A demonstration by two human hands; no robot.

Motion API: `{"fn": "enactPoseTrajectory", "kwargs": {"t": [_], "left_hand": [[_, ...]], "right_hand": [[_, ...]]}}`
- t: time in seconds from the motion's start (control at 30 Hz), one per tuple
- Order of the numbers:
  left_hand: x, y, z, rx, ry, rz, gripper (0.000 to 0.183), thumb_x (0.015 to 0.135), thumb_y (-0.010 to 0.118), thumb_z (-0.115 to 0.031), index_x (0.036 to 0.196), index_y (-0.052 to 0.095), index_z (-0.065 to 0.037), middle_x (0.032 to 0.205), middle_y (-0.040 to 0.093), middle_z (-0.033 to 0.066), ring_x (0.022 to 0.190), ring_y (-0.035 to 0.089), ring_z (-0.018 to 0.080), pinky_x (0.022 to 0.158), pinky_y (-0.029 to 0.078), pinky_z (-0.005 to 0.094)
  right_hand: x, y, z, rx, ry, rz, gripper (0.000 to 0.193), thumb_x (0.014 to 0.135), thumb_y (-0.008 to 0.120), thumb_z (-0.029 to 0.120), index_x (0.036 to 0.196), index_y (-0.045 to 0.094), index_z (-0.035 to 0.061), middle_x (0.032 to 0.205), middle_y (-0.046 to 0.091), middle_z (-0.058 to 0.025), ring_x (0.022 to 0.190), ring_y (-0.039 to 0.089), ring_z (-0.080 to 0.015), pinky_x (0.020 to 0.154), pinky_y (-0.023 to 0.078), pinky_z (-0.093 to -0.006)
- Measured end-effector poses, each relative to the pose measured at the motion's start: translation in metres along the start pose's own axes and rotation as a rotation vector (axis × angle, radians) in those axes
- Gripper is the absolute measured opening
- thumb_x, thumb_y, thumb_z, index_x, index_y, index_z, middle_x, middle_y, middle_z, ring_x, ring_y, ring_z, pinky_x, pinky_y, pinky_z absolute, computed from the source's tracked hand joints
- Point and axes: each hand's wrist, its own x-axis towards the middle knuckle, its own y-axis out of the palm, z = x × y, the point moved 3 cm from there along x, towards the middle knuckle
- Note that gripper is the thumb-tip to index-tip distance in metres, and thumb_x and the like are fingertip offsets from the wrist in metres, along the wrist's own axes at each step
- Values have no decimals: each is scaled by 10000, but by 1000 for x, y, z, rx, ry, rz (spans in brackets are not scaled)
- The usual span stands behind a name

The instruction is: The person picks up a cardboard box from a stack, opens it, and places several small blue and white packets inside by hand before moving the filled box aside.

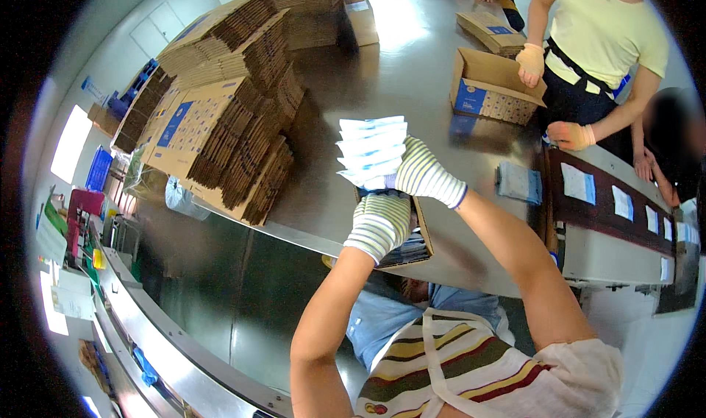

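Over the near edge of the steel table (pixel 412 65), the right hand (pixel 423 175), in a striped glove, was closed around a stack of white and blue packets (pixel 371 149), lifted above an open box (pixel 412 245); the left hand (pixel 380 223), gloved alike, gripped that box's near wall, fingers curled over it; to the left stood tall piles of flat cartons (pixel 220 116); farther right, another person in a yellow top rested a gloved hand (pixel 529 63) on a second open carton (pixel 493 87); at the right edge, a conveyor (pixel 610 212) carried single packets in a row; one packet pile (pixel 518 182) lay on the table just beside it.
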Motion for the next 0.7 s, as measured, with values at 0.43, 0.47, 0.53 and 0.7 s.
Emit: {"fn": "enactPoseTrajectory", "kwargs": {"t": [0.43, 0.47, 0.53, 0.7], "left_hand": [[-1, 9, -2, -30, -7, 69, 350, 838, 534, -341, 985, 611, -33, 957, 642, 170, 869, 639, 324, 771, 502, 442], [3, 8, 0, -31, -4, 59, 351, 838, 533, -343, 983, 610, -32, 956, 641, 171, 866, 638, 325, 783, 499, 440], [2, 10, 4, -37, -5, 66, 354, 838, 531, -347, 979, 608, -31, 955, 641, 172, 861, 638, 326, 805, 493, 435], [12, 39, 6, 30, 6, 153, 330, 855, 510, -297, 1036, 609, -39, 993, 638, 156, 884, 646, 326, 803, 500, 441]], "right_hand": [[-18, -54, 9, -362, -6, -284, 931, 610, 842, 338, 1324, 354, -6, 1235, 520, -174, 1173, 491, -263, 1024, 368, -383], [-21, -66, 10, -309, -54, -364, 887, 650, 819, 342, 1316, 351, -11, 1239, 509, -157, 1175, 480, -241, 1019, 373, -366], [-31, -62, 35, -482, -62, -313, 737, 681, 803, 311, 1244, 439, 4, 1182, 544, -140, 1116, 522, -264, 971, 411, -369], [-90, 23, 97, -596, -455, 251, 404, 753, 694, 291, 1087, 576, 95, 1069, 587, -98, 956, 581, -262, 772, 501, -389]]}}
